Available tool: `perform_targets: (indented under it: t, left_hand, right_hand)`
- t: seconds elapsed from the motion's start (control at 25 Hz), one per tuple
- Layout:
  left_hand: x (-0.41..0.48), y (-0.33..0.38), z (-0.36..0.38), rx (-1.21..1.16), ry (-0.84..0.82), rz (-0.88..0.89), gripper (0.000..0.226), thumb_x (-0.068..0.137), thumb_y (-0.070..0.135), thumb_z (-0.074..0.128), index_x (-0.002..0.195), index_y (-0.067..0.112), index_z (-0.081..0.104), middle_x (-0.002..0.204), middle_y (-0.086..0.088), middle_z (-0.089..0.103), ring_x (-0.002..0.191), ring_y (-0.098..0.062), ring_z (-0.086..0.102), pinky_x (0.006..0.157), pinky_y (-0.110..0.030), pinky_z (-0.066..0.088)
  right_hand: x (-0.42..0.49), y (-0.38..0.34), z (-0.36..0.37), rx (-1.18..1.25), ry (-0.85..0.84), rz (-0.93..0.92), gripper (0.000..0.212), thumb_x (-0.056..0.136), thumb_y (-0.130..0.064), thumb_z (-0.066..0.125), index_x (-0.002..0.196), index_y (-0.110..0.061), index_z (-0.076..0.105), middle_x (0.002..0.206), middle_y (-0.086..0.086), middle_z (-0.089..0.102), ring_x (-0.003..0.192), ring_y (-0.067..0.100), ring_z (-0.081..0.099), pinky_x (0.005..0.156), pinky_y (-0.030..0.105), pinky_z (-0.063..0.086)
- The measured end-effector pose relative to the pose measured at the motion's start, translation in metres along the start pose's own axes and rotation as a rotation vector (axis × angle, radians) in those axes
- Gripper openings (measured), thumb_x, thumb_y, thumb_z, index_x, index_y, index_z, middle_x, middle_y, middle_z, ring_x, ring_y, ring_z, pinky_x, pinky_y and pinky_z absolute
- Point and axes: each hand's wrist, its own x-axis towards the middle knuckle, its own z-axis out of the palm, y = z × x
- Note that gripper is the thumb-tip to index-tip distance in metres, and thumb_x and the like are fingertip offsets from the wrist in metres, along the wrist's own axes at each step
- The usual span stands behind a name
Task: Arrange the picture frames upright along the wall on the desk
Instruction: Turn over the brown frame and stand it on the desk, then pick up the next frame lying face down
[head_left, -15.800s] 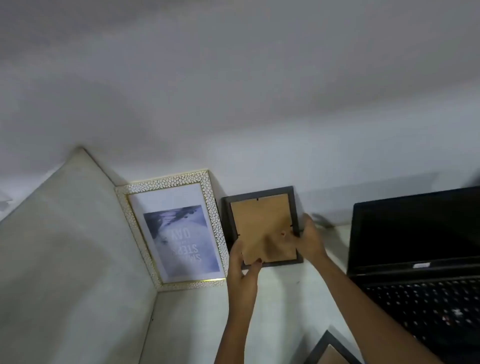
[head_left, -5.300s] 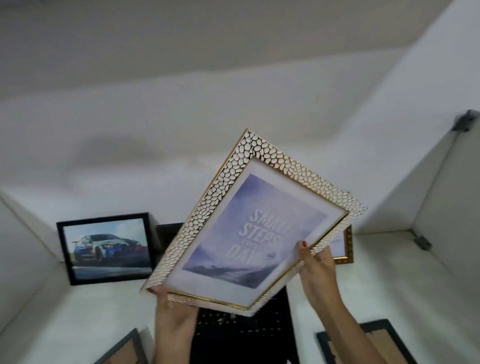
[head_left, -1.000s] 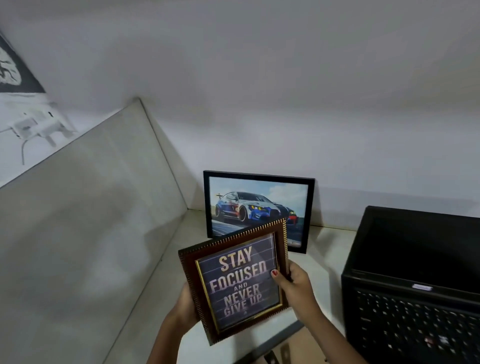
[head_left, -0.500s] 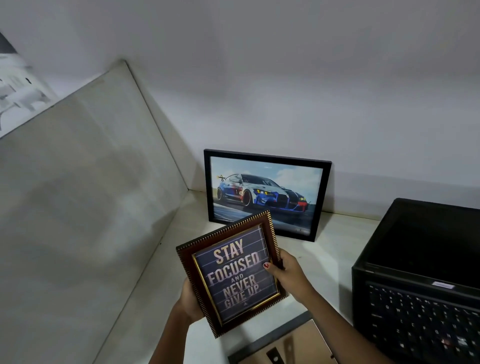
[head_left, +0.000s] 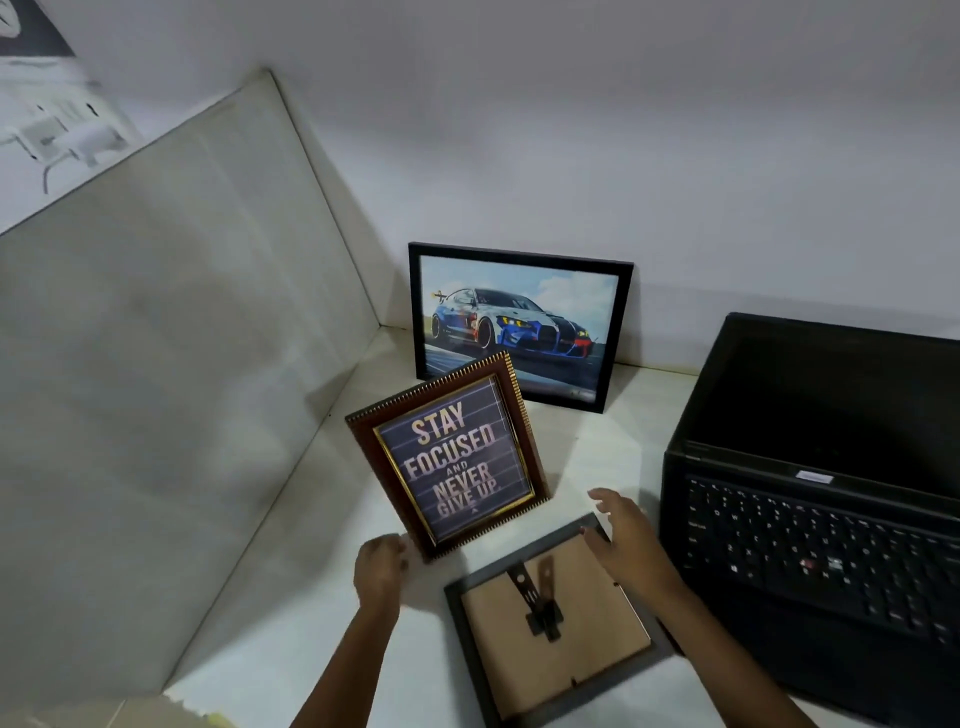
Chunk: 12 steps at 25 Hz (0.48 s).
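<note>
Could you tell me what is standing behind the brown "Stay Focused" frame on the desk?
Behind the brown frame stands the black car picture frame, leaning against the wall. The brown frame covers its lower left corner, so that part cannot be seen.

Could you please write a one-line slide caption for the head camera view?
Brown quote frame stands beside the car picture; both hands open near a face-down frame.
</note>
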Motion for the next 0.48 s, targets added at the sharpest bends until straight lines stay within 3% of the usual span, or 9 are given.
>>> perform_targets:
  t: [0.04, 0.12, 0.24, 0.36, 0.48]
  left_hand:
    - [-0.009, -0.015, 0.001, 0.164, 0.041, 0.000, 0.019, 0.086, 0.015, 0.048, 0.082, 0.003, 0.063, 0.105, -0.027, 0.065, 0.088, -0.038, 0.059, 0.085, -0.043, 0.047]
    - [-0.036, -0.044, 0.010, 0.389, 0.037, -0.016, 0.030, 0.085, 0.017, 0.050, 0.101, -0.006, 0.060, 0.112, -0.029, 0.062, 0.100, -0.042, 0.058, 0.087, -0.043, 0.048]
    - [-0.077, -0.064, 0.019, 0.522, -0.130, -0.120, 0.044, 0.083, 0.029, 0.055, 0.114, -0.002, 0.054, 0.118, -0.023, 0.058, 0.107, -0.037, 0.055, 0.089, -0.039, 0.048]
    - [-0.100, -0.055, 0.019, 0.242, -0.324, -0.206, 0.038, 0.082, 0.032, 0.055, 0.105, 0.003, 0.058, 0.098, -0.017, 0.064, 0.090, -0.031, 0.060, 0.076, -0.038, 0.054]
    - [-0.130, -0.030, 0.026, 0.059, -0.517, -0.128, 0.020, 0.088, 0.017, 0.051, 0.101, 0.002, 0.056, 0.089, -0.015, 0.061, 0.083, -0.029, 0.057, 0.063, -0.036, 0.047]
  right_hand:
    - [-0.013, 0.010, 0.002, -0.051, -0.055, 0.076, 0.052, 0.083, -0.011, 0.057, 0.130, -0.012, 0.036, 0.126, 0.016, 0.049, 0.111, 0.026, 0.051, 0.087, 0.027, 0.042]
    - [-0.037, 0.021, 0.011, -0.133, -0.156, 0.184, 0.063, 0.080, -0.014, 0.058, 0.135, -0.011, 0.027, 0.124, 0.018, 0.048, 0.107, 0.029, 0.053, 0.086, 0.034, 0.048]
    - [-0.067, 0.019, 0.021, -0.106, -0.132, 0.220, 0.064, 0.082, -0.011, 0.054, 0.138, -0.014, 0.022, 0.125, 0.018, 0.050, 0.108, 0.030, 0.053, 0.088, 0.034, 0.048]
    - [-0.090, 0.010, -0.004, 0.147, 0.031, 0.217, 0.049, 0.085, 0.001, 0.045, 0.130, -0.016, 0.042, 0.116, 0.012, 0.058, 0.098, 0.023, 0.054, 0.080, 0.025, 0.042]
    - [-0.110, 0.013, -0.057, 0.411, 0.086, 0.219, 0.054, 0.083, 0.001, 0.049, 0.131, -0.024, 0.042, 0.119, 0.007, 0.058, 0.104, 0.021, 0.054, 0.087, 0.033, 0.046]
